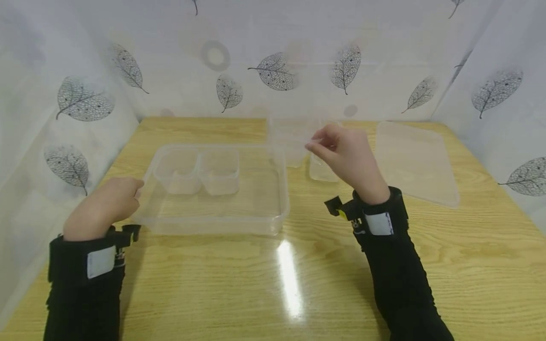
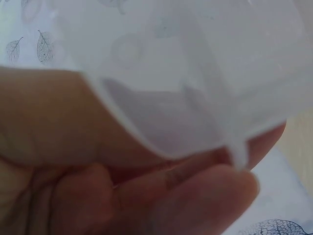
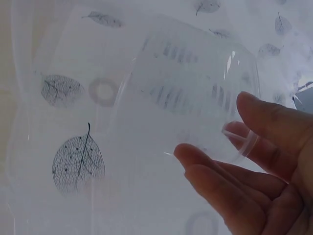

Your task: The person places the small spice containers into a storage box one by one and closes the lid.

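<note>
A curtained-off work nook; the wider room, home or otherwise, cannot be told. Leaf-print curtains (image 1: 307, 94) hang at ten, twelve and two o'clock round a wood-grain table (image 1: 204, 284), a light's glare (image 1: 290, 279) towards six.

I could pass my right fingers (image 3: 230, 196) over the near bench (image 1: 204, 284) or into the right half of the tub (image 1: 283, 199); two cups (image 1: 219, 183) block its left, the lid (image 1: 418, 166) lies flat at right, and the curtain (image 1: 307, 102) walls off the far side.
</note>
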`<state>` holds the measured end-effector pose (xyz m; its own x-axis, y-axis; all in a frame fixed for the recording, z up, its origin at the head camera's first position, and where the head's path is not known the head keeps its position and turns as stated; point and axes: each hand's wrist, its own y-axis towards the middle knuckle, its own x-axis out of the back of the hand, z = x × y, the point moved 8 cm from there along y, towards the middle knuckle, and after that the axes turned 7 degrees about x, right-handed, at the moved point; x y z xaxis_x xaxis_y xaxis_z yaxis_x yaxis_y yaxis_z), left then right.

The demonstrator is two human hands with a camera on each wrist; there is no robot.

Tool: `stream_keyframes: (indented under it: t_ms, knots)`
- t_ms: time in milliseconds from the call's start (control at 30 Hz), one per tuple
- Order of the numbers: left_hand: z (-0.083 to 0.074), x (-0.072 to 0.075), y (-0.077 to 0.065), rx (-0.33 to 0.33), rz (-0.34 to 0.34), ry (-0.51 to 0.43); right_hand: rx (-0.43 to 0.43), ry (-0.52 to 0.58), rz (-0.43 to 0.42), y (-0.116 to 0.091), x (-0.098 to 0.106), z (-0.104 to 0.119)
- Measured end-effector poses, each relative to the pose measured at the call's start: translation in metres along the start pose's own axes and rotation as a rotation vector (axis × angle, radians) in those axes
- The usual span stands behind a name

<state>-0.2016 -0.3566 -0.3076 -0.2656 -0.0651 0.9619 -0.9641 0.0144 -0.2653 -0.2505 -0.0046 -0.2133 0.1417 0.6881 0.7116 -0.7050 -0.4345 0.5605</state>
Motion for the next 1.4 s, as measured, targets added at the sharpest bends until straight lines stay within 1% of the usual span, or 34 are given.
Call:
stream_keyframes:
  t_ms: [100, 233, 300, 433, 567, 667, 800, 933, 1067, 1233, 1400]
  knots:
    - [0.001, 0.000, 0.000, -0.003, 0.001, -0.002, 0.029, 0.036, 0.083, 0.001, -0.019, 0.009]
    - [0.001, -0.001, -0.001, 0.000, 0.009, -0.012, 0.036, 0.056, 0.200, 0.000, -0.045, 0.014]
    - [0.000, 0.000, -0.001, 0.000, 0.010, -0.018, 0.046, 0.037, 0.244, 0.000, -0.055, 0.016]
    - [0.000, 0.001, -0.002, 0.008, 0.009, -0.026, 0.035, 0.026, 0.326, -0.002, -0.075, 0.014]
    - [0.000, 0.000, -0.002, 0.018, 0.017, -0.027, 0.040, -0.021, 0.390, -0.004, -0.090, 0.014]
    - [0.000, 0.000, -0.002, 0.016, 0.023, -0.026, 0.064, -0.112, 0.408, -0.005, -0.098, 0.014]
    - [0.001, 0.000, -0.002, 0.015, 0.031, -0.024, 0.071, -0.213, 0.431, -0.006, -0.107, 0.010]
    - [0.003, -0.001, -0.001, 0.027, 0.038, -0.025, 0.061, -0.233, 0.458, -0.007, -0.116, 0.006]
    - [0.004, -0.002, 0.000, 0.017, 0.031, -0.022, 0.028, -0.236, 0.478, -0.009, -0.122, 0.001]
    - [0.001, 0.001, -0.002, 0.012, 0.021, -0.014, 0.006, -0.270, 0.495, -0.010, -0.125, 0.001]
    - [0.000, 0.002, -0.002, 0.012, 0.020, -0.012, 0.026, -0.295, 0.505, -0.010, -0.127, 0.003]
